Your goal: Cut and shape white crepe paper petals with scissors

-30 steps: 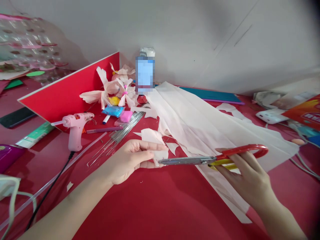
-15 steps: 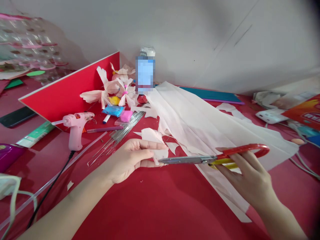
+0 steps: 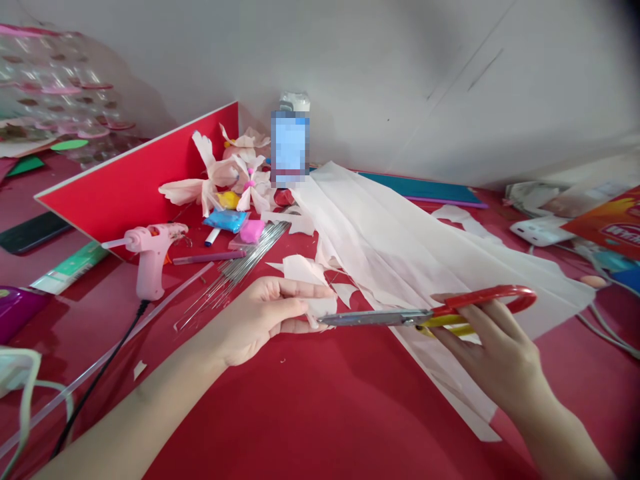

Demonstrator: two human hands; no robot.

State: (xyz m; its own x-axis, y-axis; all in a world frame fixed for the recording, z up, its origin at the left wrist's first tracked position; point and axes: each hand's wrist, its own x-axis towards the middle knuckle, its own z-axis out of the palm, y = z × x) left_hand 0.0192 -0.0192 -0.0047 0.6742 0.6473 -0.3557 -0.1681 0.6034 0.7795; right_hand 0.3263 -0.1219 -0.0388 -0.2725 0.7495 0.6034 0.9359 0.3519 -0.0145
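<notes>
My left hand [image 3: 273, 310] pinches a small piece of white paper [image 3: 323, 307] between thumb and fingers above the red table. In my right hand [image 3: 500, 353] are scissors [image 3: 375, 318] with one red and one yellow handle, fingers through the loops. Their blades look closed or nearly so, and the tips meet the lower edge of the paper piece. Paper scraps [image 3: 303, 269] lie just behind my left hand. A large pleated white sheet [image 3: 400, 233] stretches across the table beneath the scissors and right hand.
A pink glue gun [image 3: 153, 257] and a bundle of metal wires [image 3: 255, 257] lie on the left. White paper flowers [image 3: 213, 177] rest against a red board [image 3: 135, 167]. A phone [image 3: 290, 150] stands at the wall. Clay packets [image 3: 225, 220] lie before the flowers.
Hands, scissors and paper piece keep almost the same positions. The whole view has shifted very slightly.
</notes>
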